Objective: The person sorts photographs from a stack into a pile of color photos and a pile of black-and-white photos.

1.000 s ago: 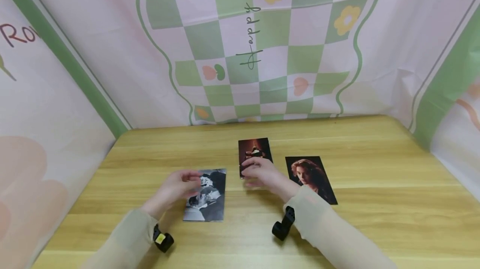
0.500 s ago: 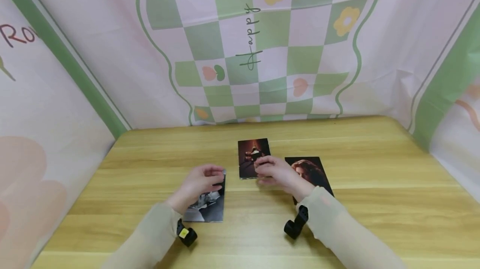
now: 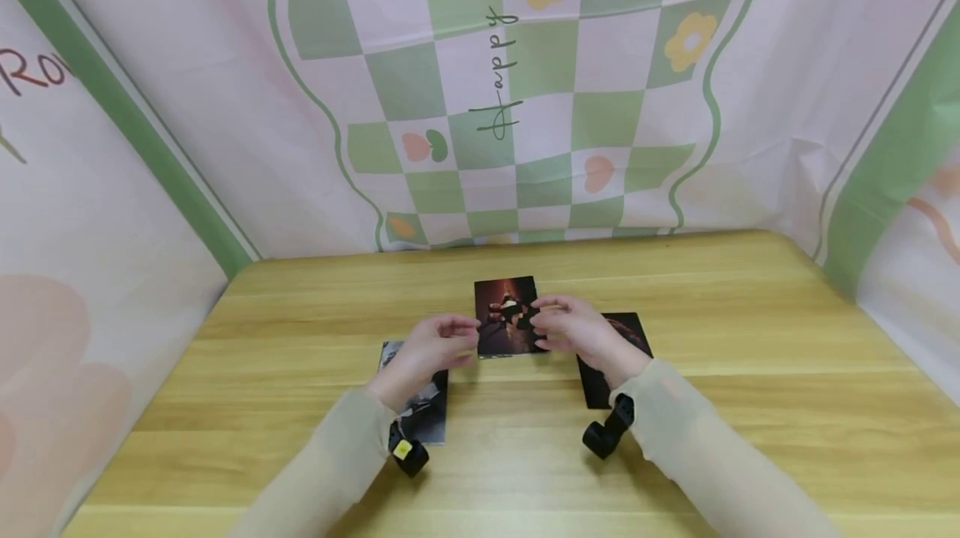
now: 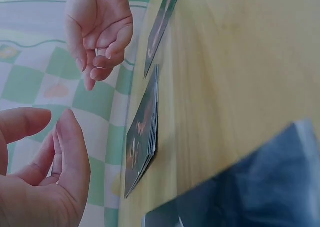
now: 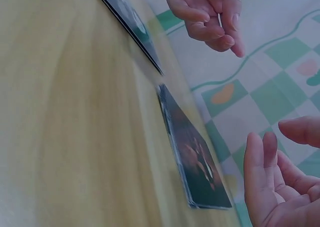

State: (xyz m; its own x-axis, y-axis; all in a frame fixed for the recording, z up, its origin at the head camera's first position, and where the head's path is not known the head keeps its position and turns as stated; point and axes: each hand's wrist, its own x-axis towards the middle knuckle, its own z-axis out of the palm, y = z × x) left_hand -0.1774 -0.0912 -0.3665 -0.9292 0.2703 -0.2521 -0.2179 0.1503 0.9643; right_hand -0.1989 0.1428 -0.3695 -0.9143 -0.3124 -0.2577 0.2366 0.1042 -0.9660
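A small stack of dark photo cards [image 3: 504, 298] lies at the middle of the table, its layered edges showing in the left wrist view. My left hand [image 3: 435, 348] hovers at the stack's left edge, fingers loosely bent and holding nothing. At its right edge is my right hand [image 3: 583, 331], likewise relaxed, with a gap between thumb and fingers in the right wrist view. Under my left hand and wrist, a black-and-white photo card [image 3: 431, 425] is partly covered. My right hand and wrist hide much of another dark photo card [image 3: 595, 388].
The cards lie on a wooden table [image 3: 750, 338]. Behind it hangs a cloth [image 3: 547, 122] with green and white checks, meeting the table's back edge. Cloth also hangs along both sides. A small black camera [image 3: 408, 455] is strapped to my left wrist, another [image 3: 603, 438] to my right.
My left hand has moved right, from the black-and-white card to the stack's left edge. My right hand has shifted right off the stack, uncovering it. The cards stay in place.
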